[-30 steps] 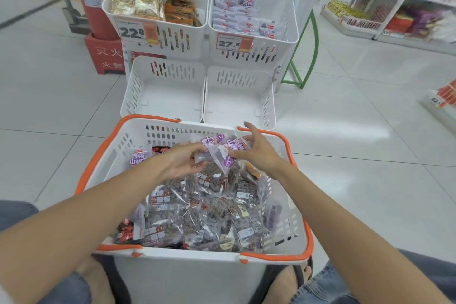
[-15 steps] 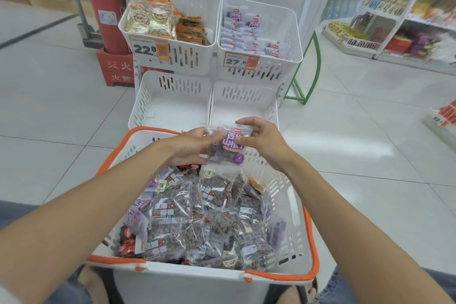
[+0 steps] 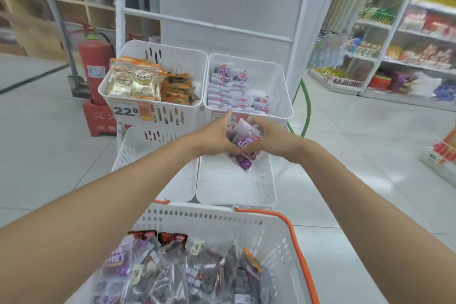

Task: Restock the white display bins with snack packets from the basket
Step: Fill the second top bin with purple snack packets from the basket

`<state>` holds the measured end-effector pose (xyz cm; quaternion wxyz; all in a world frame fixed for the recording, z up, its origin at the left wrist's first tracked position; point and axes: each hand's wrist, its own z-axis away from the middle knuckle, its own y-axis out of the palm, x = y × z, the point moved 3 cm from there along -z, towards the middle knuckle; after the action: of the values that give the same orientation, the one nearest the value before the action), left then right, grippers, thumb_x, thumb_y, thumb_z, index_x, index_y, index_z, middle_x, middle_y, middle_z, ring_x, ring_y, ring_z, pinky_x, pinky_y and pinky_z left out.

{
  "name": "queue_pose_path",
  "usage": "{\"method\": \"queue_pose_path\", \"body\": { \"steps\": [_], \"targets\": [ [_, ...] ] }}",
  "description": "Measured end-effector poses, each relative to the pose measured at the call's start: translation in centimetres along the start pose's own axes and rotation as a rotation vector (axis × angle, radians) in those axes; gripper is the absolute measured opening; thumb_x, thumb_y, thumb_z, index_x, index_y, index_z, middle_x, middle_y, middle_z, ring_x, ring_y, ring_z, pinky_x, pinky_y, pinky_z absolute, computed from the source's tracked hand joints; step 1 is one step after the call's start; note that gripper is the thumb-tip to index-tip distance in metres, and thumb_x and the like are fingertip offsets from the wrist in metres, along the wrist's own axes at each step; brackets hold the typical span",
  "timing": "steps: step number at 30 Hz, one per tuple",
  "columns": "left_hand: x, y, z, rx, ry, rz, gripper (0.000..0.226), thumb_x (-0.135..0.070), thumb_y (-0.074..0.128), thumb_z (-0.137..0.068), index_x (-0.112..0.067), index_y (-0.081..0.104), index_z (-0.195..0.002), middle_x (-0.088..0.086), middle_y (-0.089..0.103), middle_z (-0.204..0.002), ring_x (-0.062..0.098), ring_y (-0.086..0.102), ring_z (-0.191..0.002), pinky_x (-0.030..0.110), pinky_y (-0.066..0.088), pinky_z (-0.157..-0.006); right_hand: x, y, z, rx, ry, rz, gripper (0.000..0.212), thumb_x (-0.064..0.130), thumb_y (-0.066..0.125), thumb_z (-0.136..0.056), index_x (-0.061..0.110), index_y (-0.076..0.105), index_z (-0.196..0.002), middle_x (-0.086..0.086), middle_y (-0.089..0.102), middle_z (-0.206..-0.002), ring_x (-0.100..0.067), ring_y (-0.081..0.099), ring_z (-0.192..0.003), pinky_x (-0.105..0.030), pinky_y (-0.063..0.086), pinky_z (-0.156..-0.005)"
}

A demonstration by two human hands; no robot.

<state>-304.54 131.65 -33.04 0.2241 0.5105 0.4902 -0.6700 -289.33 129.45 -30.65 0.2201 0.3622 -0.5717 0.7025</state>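
Shop aisle w/ pale tiled floor [image 3: 49, 136], stocked shelves at far right, red fire extinguisher [image 3: 95, 66] at upper left. Centre frame: white slotted plastic display bins, two up, two down. Both hands are out over them w/ one purple-labelled clear plastic snack packet [image 3: 244, 134] between them. Left hand [image 3: 214, 138] pinches its left side w/ the thumb, index finger straight & pointing up-frame. Right hand [image 3: 269, 140] has its fingers curled round the right edge. Packet hangs tilted, long axis running from upper centre down toward lower right of frame. Its bottom end is over the lower right bin [image 3: 234, 187]; its top is just below the front rim of the upper right bin [image 3: 274, 74], which has rows of matching purple-and-white packets. So the likely target lies up-frame & beyond the fingers, prob. a short lift over that rim; a drop into the lower bin is also poss., can't tell. Hands abt equally near; left index tip is closest to the rim. Upper left bin [image 3: 172, 116] has gold & orange packs. White plastic basket w/ orange rim [image 3: 296, 242], bottom of frame, is full of more packets.
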Motion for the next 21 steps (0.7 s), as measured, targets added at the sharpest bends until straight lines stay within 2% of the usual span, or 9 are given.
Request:
{"method": "queue_pose_path", "body": {
  "steps": [2, 3, 6, 8, 10, 12, 16, 18, 21],
  "targets": [
    [-1.8, -1.5, -3.8, -0.072, 0.075, -0.092, 0.112, -0.006, 0.077, -0.082, -0.022, -0.005, -0.157, 0.014, 0.061, -0.125, 0.017, 0.065, -0.105, 0.011, 0.046, -0.062, 0.4, -3.5, -2.9, -0.115, -0.012, 0.069, 0.056, 0.015, 0.077, -0.080, 0.022, 0.046, -0.126, -0.005, 0.052, -0.115, -0.020, 0.055, -0.097, -0.028, 0.048, -0.078],
    [-2.4, -2.3, -5.5, -0.101, 0.116, -0.128, 0.112, -0.014, 0.079, -0.081, -0.024, -0.004, -0.157, 0.013, 0.056, -0.137, 0.016, 0.060, -0.115, 0.012, 0.046, -0.068, 0.7, -5.4, -4.2, -0.173, -0.031, 0.078, 0.058, 0.015, 0.077, -0.080, 0.021, 0.044, -0.127, -0.002, 0.054, -0.109, -0.019, 0.056, -0.094, -0.027, 0.048, -0.079],
    [-2.5, -4.5, -9.8, -0.129, 0.167, -0.333, 0.113, -0.045, 0.078, -0.078, -0.029, -0.001, -0.157, -0.002, 0.030, -0.158, 0.014, 0.039, -0.136, 0.029, 0.038, -0.106, 1.3, -11.1, -7.5, -0.332, -0.129, 0.049, 0.043, 0.007, 0.075, -0.081, 0.017, 0.055, -0.118, 0.006, 0.063, -0.091, -0.005, 0.060, -0.078, -0.016, 0.052, -0.070],
    [-1.2, -6.0, -12.6, -0.134, 0.137, -0.623, 0.105, -0.065, 0.068, -0.078, -0.031, 0.007, -0.157, -0.006, 0.018, -0.163, 0.017, 0.016, -0.149, 0.043, 0.019, -0.120, 0.9, -14.4, -10.3, -0.444, -0.164, 0.132, 0.035, 0.008, 0.077, -0.079, 0.013, 0.059, -0.108, 0.004, 0.065, -0.086, -0.006, 0.060, -0.073, -0.022, 0.051, -0.068],
    [0.3, -7.3, -15.1, -0.137, 0.123, -0.895, 0.093, -0.076, 0.051, -0.081, -0.037, 0.012, -0.155, -0.009, 0.009, -0.164, 0.015, -0.004, -0.151, 0.050, -0.003, -0.121, 0.0, -16.1, -13.6, -0.469, -0.162, 0.245, 0.039, 0.012, 0.079, -0.077, 0.011, 0.055, -0.108, -0.002, 0.065, -0.090, -0.013, 0.062, -0.076, -0.023, 0.053, -0.069],
    [1.4, -8.1, -16.7, -0.128, 0.111, -1.066, 0.087, -0.082, 0.035, -0.082, -0.041, 0.008, -0.154, -0.009, -0.001, -0.164, 0.016, -0.016, -0.150, 0.054, -0.016, -0.115, -1.5, -16.7, -17.1, -0.437, -0.148, 0.369, 0.050, 0.021, 0.079, -0.075, 0.012, 0.051, -0.116, -0.011, 0.065, -0.104, -0.028, 0.064, -0.089, -0.038, 0.054, -0.079],
    [3.0, -8.4, -17.6, -0.131, 0.142, -1.267, 0.095, -0.090, 0.004, -0.072, -0.042, 0.008, -0.154, -0.008, 0.006, -0.164, 0.016, -0.016, -0.150, 0.058, -0.013, -0.117, -3.8, -15.8, -21.4, -0.329, -0.084, 0.657, 0.060, 0.019, 0.073, -0.081, 0.017, 0.044, -0.133, -0.015, 0.062, -0.113, -0.029, 0.055, -0.090, -0.032, 0.041, -0.072],
    [3.2, -8.4, -17.6, -0.148, 0.148, -1.266, 0.094, -0.089, 0.002, -0.073, -0.041, 0.011, -0.154, -0.009, 0.011, -0.164, 0.015, -0.012, -0.151, 0.057, -0.012, -0.118, -5.4, -14.5, -22.5, -0.169, -0.012, 0.730, 0.069, 0.024, 0.071, -0.086, 0.017, 0.035, -0.144, -0.014, 0.053, -0.136, -0.028, 0.053, -0.114, -0.031, 0.042, -0.092],
    [2.9, -8.3, -17.5, -0.177, 0.147, -1.270, 0.083, -0.083, 0.014, -0.083, -0.040, 0.014, -0.154, -0.009, 0.013, -0.163, 0.013, -0.009, -0.151, 0.053, -0.012, -0.119, -7.0, -13.0, -22.8, 0.081, 0.136, 0.616, 0.071, 0.045, 0.055, -0.095, 0.020, 0.021, -0.152, -0.001, 0.028, -0.157, -0.022, 0.032, -0.141, -0.033, 0.025, -0.114]
  ]
}}
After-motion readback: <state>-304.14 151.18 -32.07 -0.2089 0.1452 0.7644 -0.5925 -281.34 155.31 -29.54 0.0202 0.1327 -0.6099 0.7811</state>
